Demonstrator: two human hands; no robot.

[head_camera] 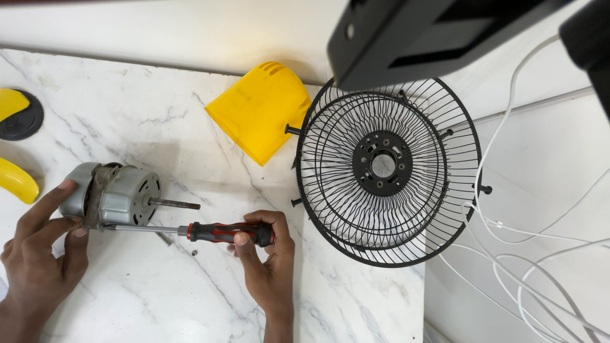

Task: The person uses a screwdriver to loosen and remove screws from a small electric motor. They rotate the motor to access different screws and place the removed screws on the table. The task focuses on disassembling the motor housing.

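Note:
A grey metal fan motor point(117, 194) with a rusty shaft lies on its side on the white marble table point(140, 114). My left hand point(41, 241) grips its left end, fingers on the housing. My right hand point(267, 254) is shut on the red-and-black handle of a screwdriver point(210, 232). The screwdriver's steel shank runs left to the lower edge of the motor. A small screw point(194, 252) lies loose on the table just below the shank.
A black wire fan guard point(387, 171) lies flat at the table's right end. A yellow plastic cover point(260, 111) sits behind it. Yellow and black parts point(16, 114) lie at the far left. White cables point(540, 254) trail on the right. A dark object point(432, 32) overhangs at the top.

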